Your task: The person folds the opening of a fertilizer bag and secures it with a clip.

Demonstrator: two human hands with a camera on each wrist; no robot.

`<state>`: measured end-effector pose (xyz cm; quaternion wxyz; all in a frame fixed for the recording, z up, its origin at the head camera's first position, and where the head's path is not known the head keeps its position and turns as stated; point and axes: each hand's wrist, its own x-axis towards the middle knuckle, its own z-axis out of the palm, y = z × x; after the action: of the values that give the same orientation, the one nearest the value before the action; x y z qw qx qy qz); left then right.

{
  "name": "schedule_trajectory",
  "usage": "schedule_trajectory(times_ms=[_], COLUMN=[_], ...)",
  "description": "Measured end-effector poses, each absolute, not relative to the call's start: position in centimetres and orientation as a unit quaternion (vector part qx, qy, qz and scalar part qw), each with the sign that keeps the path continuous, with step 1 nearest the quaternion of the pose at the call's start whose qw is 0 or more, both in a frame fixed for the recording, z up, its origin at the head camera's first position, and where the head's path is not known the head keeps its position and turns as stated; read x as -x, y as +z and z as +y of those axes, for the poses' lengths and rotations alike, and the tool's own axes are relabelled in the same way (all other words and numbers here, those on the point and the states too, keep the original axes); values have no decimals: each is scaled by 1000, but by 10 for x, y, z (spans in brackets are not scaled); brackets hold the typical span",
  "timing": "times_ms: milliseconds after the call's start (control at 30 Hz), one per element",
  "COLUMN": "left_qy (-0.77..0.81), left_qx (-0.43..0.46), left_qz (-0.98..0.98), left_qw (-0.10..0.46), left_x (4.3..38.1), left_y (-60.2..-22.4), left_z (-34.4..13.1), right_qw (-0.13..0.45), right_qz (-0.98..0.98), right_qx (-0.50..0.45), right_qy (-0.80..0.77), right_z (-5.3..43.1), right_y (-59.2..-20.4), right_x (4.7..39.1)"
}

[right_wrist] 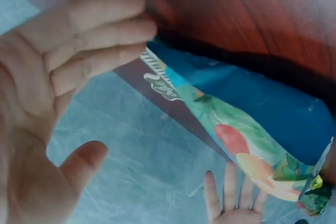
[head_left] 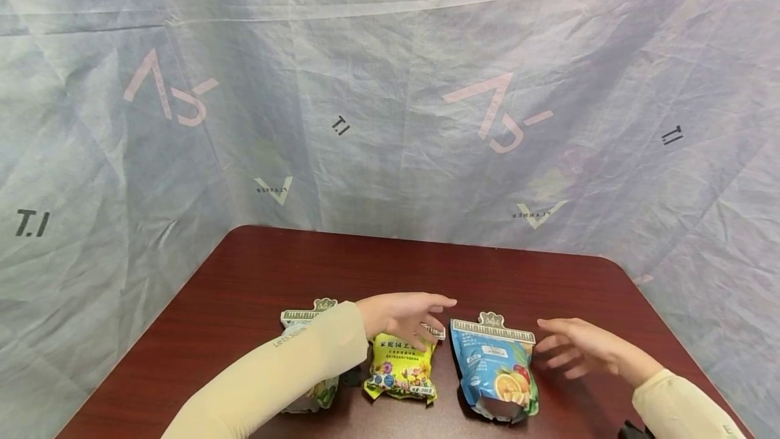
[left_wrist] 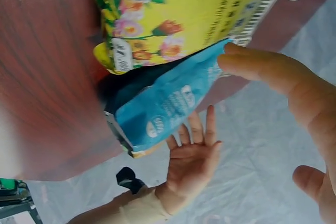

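A blue pouch (head_left: 487, 364) with fruit printed on it lies on the table, a flat decorated clip (head_left: 491, 326) across its top edge. To its left is a yellow bag (head_left: 399, 374) with flowers and Chinese lettering, its top partly hidden by my left hand (head_left: 399, 316). That hand reaches over the yellow bag toward the blue pouch, fingers extended and thumb apart. Just right of the blue pouch, my right hand (head_left: 588, 347) holds its fingers loosely stretched toward the pouch's side. In the right wrist view, the right hand (right_wrist: 58, 72) has nothing in its palm.
A third clipped bag (head_left: 319, 395) lies at the left, mostly covered by my left sleeve (head_left: 286, 364). The dark red table (head_left: 244, 276) ends at a printed grey cloth (head_left: 390, 120) behind it. A black object (head_left: 634, 431) shows at the bottom right.
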<state>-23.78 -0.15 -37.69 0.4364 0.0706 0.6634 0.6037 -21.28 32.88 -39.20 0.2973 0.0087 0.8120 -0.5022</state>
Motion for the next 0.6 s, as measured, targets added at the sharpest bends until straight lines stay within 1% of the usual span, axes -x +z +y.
schedule_trajectory(times_ms=[100, 267, 433, 600], left_qy=[585, 552, 531, 528], left_qx=[-85, -111, -110, -93], left_qz=[686, 725, 752, 769], left_qw=[423, 397, 374, 348], left_x=[241, 244, 246, 248], left_y=[-372, -366, -361, -357], left_z=[-10, -28, -44, -59], right_qw=[268, 207, 144, 108], right_qz=[845, 905, 955, 966], right_qx=[7, 77, 90, 106], right_qy=[-462, -363, -242, -211], right_z=[324, 314, 302, 290], right_y=[-388, -381, -377, -377], right_x=[214, 213, 208, 204])
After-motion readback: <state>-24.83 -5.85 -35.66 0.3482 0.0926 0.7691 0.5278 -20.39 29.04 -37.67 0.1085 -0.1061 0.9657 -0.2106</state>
